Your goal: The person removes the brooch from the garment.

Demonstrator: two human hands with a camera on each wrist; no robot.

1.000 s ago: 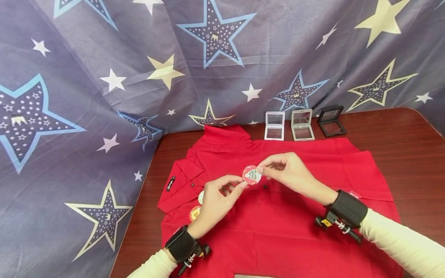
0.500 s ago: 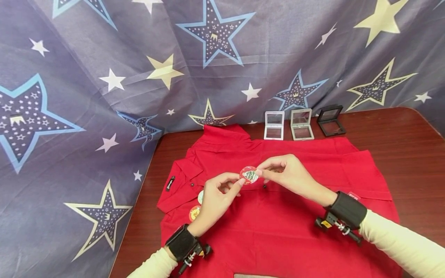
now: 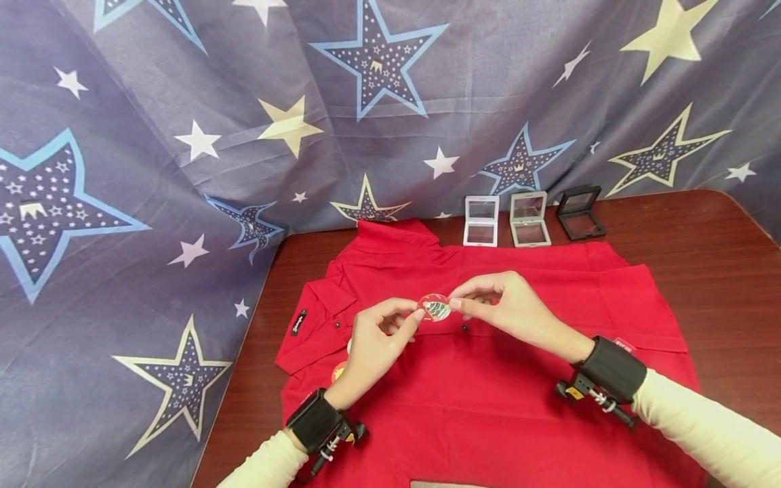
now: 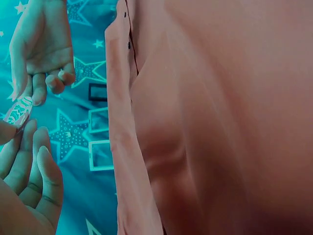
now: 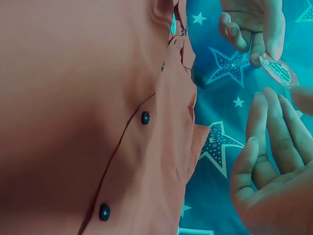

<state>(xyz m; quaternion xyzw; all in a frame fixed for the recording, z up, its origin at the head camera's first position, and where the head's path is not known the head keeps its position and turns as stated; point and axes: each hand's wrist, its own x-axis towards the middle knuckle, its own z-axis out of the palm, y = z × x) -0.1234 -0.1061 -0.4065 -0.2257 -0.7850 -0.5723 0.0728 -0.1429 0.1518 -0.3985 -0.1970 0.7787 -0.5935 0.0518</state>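
A round red badge with a Christmas tree picture (image 3: 435, 308) is held up over the red shirt (image 3: 518, 386). My left hand (image 3: 379, 339) pinches its left edge between thumb and fingers. On the opposite edge, the thumb and fingertips of my right hand (image 3: 509, 305) grip it too. In the left wrist view the badge (image 4: 19, 111) shows steeply slanted between both hands. From the right wrist, the printed face of the badge (image 5: 278, 72) is visible and its back is hidden. An orange-and-red badge (image 3: 338, 372) lies on the shirt, partly covered by my left hand.
Behind the shirt stand three open display frames: a white one (image 3: 481, 221), a pale one (image 3: 529, 219) and a black one (image 3: 580, 213). The brown table (image 3: 726, 285) extends to the right. A star-patterned cloth (image 3: 390, 156) hangs at the back and left. Dark buttons (image 5: 145, 117) run down the shirt front.
The badge has shifted slightly left and now looks flatter, tipped back. My left hand moved a little left and up, covering more of the badges lying on the shirt. The right hand barely moved.
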